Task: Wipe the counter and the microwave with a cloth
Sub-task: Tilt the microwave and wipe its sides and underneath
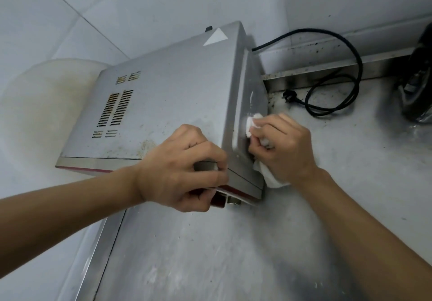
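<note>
Your left hand (180,167) is clamped on the near right corner of the silver, box-shaped metal microwave (168,104), fingers curled over the top edge and thumb tucked below it. Your right hand (282,146) is closed tight around the crumpled white cloth (251,125) and presses it against the microwave's right side wall, low and towards the front; part of the cloth bunches out above your fingers and a fold hangs below your wrist. The microwave stands on the scuffed grey stainless-steel counter (233,242), pushed back into the corner of the tiled wall. Its top carries 2 columns of stained vent slots (117,109) and a white triangular sticker (216,36) near the back corner. The black power cord (339,85) runs from behind the microwave and loops on the counter, with its plug (286,95) lying loose just beside the microwave's right side. A dark rounded object (418,78) sits at the right edge, too cropped to identify.
</note>
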